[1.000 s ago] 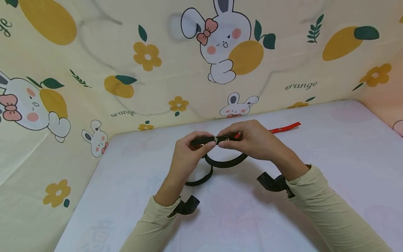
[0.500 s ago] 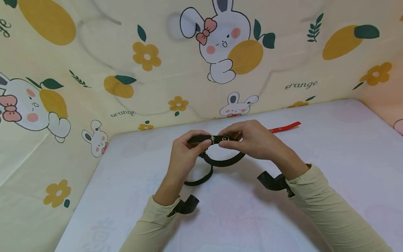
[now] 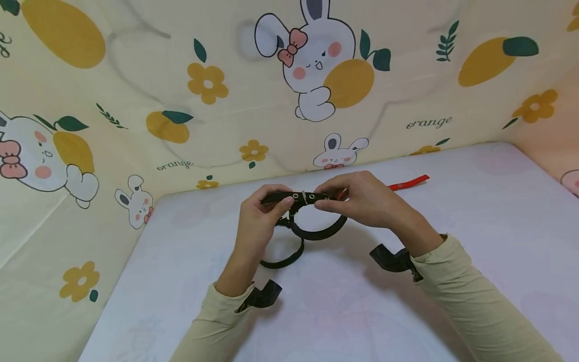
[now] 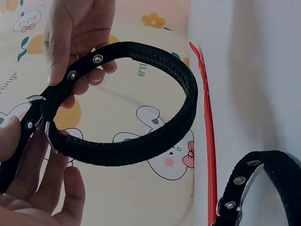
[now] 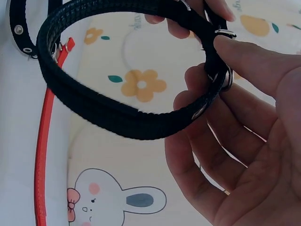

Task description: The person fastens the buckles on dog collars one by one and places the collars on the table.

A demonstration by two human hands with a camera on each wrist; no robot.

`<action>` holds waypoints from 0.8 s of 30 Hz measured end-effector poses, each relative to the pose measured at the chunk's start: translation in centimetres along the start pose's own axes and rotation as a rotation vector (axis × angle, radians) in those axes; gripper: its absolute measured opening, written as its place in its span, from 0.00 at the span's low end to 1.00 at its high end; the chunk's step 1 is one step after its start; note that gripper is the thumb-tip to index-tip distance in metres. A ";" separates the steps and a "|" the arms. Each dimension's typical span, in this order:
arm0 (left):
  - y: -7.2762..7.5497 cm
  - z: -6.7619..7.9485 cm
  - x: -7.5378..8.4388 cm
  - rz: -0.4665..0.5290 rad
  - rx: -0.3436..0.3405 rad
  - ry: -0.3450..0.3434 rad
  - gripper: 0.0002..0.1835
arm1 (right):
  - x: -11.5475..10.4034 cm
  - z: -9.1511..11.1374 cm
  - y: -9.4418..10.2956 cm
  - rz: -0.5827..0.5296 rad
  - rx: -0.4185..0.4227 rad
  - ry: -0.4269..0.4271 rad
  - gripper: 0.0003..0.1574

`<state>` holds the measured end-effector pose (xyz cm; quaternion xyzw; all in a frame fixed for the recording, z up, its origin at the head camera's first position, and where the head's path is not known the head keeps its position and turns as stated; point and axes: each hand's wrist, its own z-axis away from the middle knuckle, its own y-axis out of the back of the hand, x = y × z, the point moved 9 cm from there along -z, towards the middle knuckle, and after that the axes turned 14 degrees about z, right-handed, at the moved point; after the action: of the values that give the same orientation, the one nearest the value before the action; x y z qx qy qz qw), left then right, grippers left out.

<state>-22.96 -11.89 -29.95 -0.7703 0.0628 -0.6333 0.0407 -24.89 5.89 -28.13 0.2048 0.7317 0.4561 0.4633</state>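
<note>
Both hands hold up a black pet collar (image 3: 318, 235), closed into a loop, with metal eyelets and a metal buckle (image 4: 37, 99). My left hand (image 3: 258, 218) pinches the strap's tail between thumb and fingers. On the other side of the buckle, my right hand (image 3: 368, 201) grips the band, thumb in front and fingers behind. In the right wrist view the thumb of my right hand (image 5: 254, 136) lies right at the metal fitting. The head view shows one eyelet on each side of the metal bar, between the two hands.
A second black collar (image 3: 282, 264), also looped, rests on the white-covered table (image 3: 316, 311) below the left hand. Behind the right hand lies a red collar (image 3: 409, 183) with eyelets, partly hidden. A cream cloth backdrop (image 3: 271, 110) with rabbit and orange prints rises behind the table.
My left hand has moved left with the strap's tail, widening the gap between the hands. An eyelet now shows left of the metal bar. The right hand stays almost in place.
</note>
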 end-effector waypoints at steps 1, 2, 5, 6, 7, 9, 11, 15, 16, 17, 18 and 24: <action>0.1 0.0 0.0 0.001 0.001 0.002 0.11 | 0.0 0.0 0.0 0.004 0.001 0.000 0.17; 0.1 0.0 0.0 0.002 0.002 0.004 0.12 | 0.1 0.0 0.0 0.004 0.003 -0.001 0.16; 0.1 0.0 0.0 0.009 -0.002 0.006 0.13 | 0.2 0.0 0.1 -0.021 0.010 -0.009 0.16; 0.1 0.0 0.0 0.012 -0.001 0.006 0.13 | 0.3 0.0 0.1 -0.031 0.014 -0.009 0.16; 0.2 0.0 -0.1 0.015 0.001 0.007 0.15 | 0.3 0.0 0.2 -0.040 0.019 -0.010 0.16; 0.1 0.0 -0.1 0.029 -0.001 0.013 0.18 | 0.5 0.1 0.5 -0.061 0.030 -0.022 0.16; 0.1 -0.1 -0.3 0.065 -0.013 0.038 0.22 | 0.8 0.2 0.8 -0.077 0.037 -0.041 0.17; -0.3 -0.2 -0.8 0.132 -0.057 0.105 0.23 | 1.5 0.2 1.1 -0.114 0.031 -0.098 0.19; -0.4 -0.2 -0.9 0.139 -0.069 0.114 0.23 | 1.6 0.2 1.1 -0.119 0.025 -0.108 0.19; -0.4 -0.2 -1.0 0.137 -0.077 0.119 0.22 | 1.7 0.2 1.1 -0.122 0.021 -0.114 0.19; -0.5 -0.2 -1.0 0.132 -0.083 0.120 0.20 | 1.8 0.1 1.0 -0.126 0.016 -0.117 0.19; -0.6 -0.1 -0.8 0.052 -0.106 0.079 0.14 | 1.8 0.0 1.0 -0.141 -0.001 -0.112 0.18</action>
<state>-23.17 -11.20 -30.64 -0.7440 0.1181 -0.6575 0.0137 -25.85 7.67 -28.18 0.1779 0.7168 0.4107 0.5347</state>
